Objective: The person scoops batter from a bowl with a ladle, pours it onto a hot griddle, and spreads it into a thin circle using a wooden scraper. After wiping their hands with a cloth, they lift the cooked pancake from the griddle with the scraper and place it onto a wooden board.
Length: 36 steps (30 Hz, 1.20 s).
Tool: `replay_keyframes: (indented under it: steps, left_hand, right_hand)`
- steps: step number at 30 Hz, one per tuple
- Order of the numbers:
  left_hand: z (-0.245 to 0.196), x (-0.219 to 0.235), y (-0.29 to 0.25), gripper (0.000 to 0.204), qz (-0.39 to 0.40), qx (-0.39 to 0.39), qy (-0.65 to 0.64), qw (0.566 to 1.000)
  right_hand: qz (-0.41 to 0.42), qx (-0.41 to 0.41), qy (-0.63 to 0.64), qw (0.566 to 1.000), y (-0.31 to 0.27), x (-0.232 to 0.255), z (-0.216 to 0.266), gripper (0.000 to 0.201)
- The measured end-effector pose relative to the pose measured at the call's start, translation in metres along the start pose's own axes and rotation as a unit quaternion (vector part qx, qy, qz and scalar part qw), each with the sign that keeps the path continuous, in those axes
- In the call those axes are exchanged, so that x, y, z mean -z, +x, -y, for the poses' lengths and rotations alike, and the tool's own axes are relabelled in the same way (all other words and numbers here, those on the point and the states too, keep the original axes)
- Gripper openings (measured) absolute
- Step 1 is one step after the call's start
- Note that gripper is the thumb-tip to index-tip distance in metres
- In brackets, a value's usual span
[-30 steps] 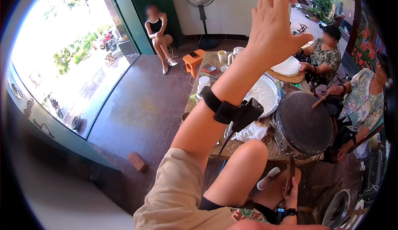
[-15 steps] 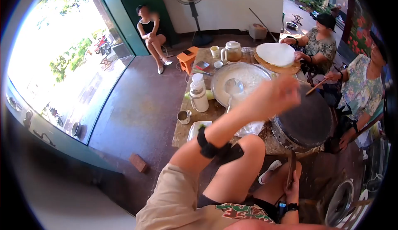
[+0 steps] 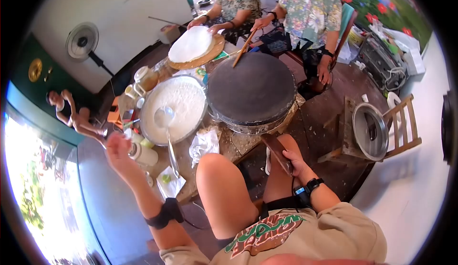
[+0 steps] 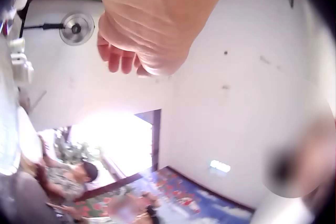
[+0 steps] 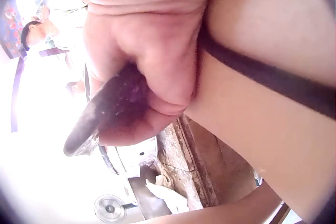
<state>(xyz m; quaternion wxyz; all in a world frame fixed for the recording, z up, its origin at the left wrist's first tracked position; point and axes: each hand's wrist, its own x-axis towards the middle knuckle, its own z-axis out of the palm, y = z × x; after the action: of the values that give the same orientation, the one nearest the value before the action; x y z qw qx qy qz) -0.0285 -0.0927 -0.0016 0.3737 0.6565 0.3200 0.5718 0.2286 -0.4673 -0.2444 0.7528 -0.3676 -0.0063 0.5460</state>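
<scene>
My left hand (image 3: pixel 119 153) is raised at the left of the table, fingers loosely bent and holding nothing; the left wrist view shows its palm side (image 4: pixel 152 19) against a white wall. Nearest to it are a white jug (image 3: pixel 143 154) and a wide basin (image 3: pixel 149 133) of white batter with a ladle (image 3: pixel 164 116) in it. Down by my knee, my right hand (image 3: pixel 297 163) grips a flat, dark wooden blade (image 3: pixel 276 149), seen close up in the right wrist view (image 5: pixel 100 111). Beyond it stands a round black griddle (image 3: pixel 253 86).
One seated person holds a wooden stick (image 3: pixel 244 49) over the griddle. Another touches a white flatbread (image 3: pixel 191 44) on a round board (image 3: pixel 210 57). A crumpled white cloth (image 3: pixel 204 146) lies before the basin. At right, a metal bowl (image 3: pixel 359 148) sits on a wooden chair (image 3: pixel 405 126).
My left hand has come down from high over the table and swung to the left of the basin. The head view has turned right. My right hand keeps its grip on the wooden blade.
</scene>
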Motion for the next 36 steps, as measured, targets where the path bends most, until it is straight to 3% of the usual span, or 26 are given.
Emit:
replay_keyframes:
  steps: [2, 5, 6, 8, 10, 12, 13, 14, 15, 17, 20, 21, 23, 26, 29, 34, 36]
  left_hand:
    - [0.044, 0.005, -0.016, 0.04, 0.117, -0.007, 0.188, 0.975]
    - [0.107, 0.021, -0.05, 0.063, 0.221, 0.033, 0.416, 0.881]
    - [0.141, 0.031, -0.056, 0.065, 0.252, 0.102, 0.364, 0.891]
    - [0.163, 0.033, -0.06, 0.062, 0.273, 0.234, 0.289, 0.887]
    - [0.16, 0.027, -0.068, 0.054, 0.258, 0.355, 0.248, 0.864]
    - [0.204, 0.027, -0.068, 0.042, 0.286, 0.447, 0.017, 0.847]
    - [0.219, 0.038, -0.067, 0.037, 0.288, 0.483, -0.096, 0.821]
    - [0.205, 0.024, -0.072, 0.025, 0.216, 0.55, -0.162, 0.79]
    - [0.202, 0.021, -0.072, 0.028, 0.166, 0.613, -0.165, 0.754]
    - [0.21, 0.027, -0.067, 0.029, 0.225, 0.647, -0.355, 0.636]
    - [0.186, 0.022, -0.043, 0.029, 0.235, 0.593, -0.391, 0.663]
    - [0.179, 0.017, -0.03, 0.026, 0.176, 0.608, -0.35, 0.691]
    - [0.156, 0.008, -0.004, 0.022, 0.081, 0.692, -0.399, 0.596]
    - [0.152, 0.013, 0.026, 0.024, 0.173, 0.664, -0.417, 0.596]
    - [0.101, 0.015, 0.034, 0.027, 0.2, 0.613, -0.412, 0.644]
    - [0.036, 0.031, 0.052, 0.037, 0.241, 0.482, -0.353, 0.764]
    - [0.016, 0.037, 0.058, 0.036, 0.247, 0.472, -0.375, 0.759]
  right_hand:
    - [0.001, 0.002, 0.006, 1.0, -0.004, -0.002, -0.001, 0.034]
    - [-0.014, 0.005, 0.008, 1.0, -0.005, -0.011, -0.002, 0.032]
    - [-0.013, 0.001, 0.005, 1.0, -0.003, -0.008, -0.003, 0.032]
    - [-0.01, -0.003, 0.001, 1.0, -0.003, -0.006, 0.001, 0.032]
    - [-0.006, -0.004, 0.007, 1.0, -0.005, -0.011, 0.003, 0.032]
    - [0.017, -0.012, 0.018, 1.0, -0.002, 0.004, 0.001, 0.033]
    - [0.032, -0.022, 0.026, 0.999, 0.001, 0.01, -0.002, 0.034]
    - [0.032, -0.019, 0.025, 0.999, 0.0, 0.008, -0.002, 0.034]
    - [0.033, -0.015, 0.025, 0.999, -0.002, 0.005, 0.001, 0.035]
    - [0.031, -0.015, 0.036, 0.999, -0.002, 0.007, -0.001, 0.034]
    - [0.034, -0.009, 0.028, 0.999, -0.002, 0.006, 0.0, 0.033]
    - [0.028, -0.013, 0.025, 0.999, -0.001, 0.006, 0.001, 0.032]
    - [0.015, -0.024, 0.016, 0.999, -0.002, 0.008, 0.002, 0.032]
    - [0.029, -0.018, 0.021, 0.999, -0.006, 0.002, 0.001, 0.031]
    - [0.015, 0.002, 0.011, 1.0, -0.005, 0.005, -0.001, 0.032]
    - [0.013, -0.014, 0.037, 0.999, -0.005, 0.006, 0.001, 0.035]
    - [0.018, -0.02, 0.032, 0.999, -0.003, 0.009, 0.0, 0.035]
